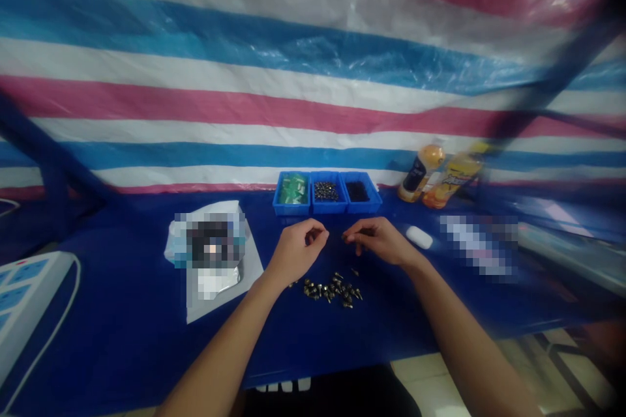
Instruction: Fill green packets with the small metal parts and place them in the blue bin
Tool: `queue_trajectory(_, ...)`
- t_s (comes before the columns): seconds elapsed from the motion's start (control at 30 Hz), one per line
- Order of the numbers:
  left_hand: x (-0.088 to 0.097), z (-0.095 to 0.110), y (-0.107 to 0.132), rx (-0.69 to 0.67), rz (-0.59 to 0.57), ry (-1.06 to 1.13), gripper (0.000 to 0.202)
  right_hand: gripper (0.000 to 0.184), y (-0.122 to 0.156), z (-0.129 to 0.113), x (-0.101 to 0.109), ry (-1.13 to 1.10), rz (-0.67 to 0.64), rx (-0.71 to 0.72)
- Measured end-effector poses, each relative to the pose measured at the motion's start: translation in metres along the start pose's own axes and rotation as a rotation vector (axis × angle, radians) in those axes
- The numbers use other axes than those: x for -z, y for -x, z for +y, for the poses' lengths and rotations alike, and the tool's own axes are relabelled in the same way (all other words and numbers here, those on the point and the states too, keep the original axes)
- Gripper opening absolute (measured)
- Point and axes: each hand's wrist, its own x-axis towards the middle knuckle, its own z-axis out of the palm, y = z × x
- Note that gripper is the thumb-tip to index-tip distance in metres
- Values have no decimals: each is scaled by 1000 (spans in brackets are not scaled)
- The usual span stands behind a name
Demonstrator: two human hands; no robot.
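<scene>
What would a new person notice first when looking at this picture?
Striped pink, white and blue plastic sheeting fills the back. Three blue bins stand in a row on the blue table, and loose metal screws lie just below the left hand and right hand.

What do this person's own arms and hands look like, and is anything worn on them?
The left hand and right hand are bare, with no gloves, and no watch, ring or bracelet shows. The left forearm and right forearm are slim and uncovered; no sleeve appears within the picture.
</scene>
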Motion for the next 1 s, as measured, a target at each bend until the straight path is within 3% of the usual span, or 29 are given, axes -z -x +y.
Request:
queue_trajectory(0.43, 1, 2, 0, 19, -43, 3, 17, 44, -3, 7, 3, 523, 124, 28)
queue_trajectory(0.53, 1, 1, -1, 32, -60, -11, 18, 42, -9, 11, 0, 332, 148, -30)
queue_trajectory(0.63, 0, 0, -2, 43, -71, -16, 18, 41, -15, 11, -7, 39, 314, -17)
queue_trajectory(0.7, 0, 0, -2, 45, -71, -13, 17, 45, -15, 10, -8, -12, 336, -2)
queue_trajectory(0.77, 0, 0, -1, 50, -73, -12, 17, 40, -11, 8, -4, 83, 198, -5)
queue_trajectory(0.9, 0, -1, -1, 59, -77, -9, 17, 39, 3, 7, 10, 352, -283, -140)
queue_trajectory(1.0, 0, -2, -1, 58, -81, -15, 17, 44, 8, 10, 16, 431, -450, -217)
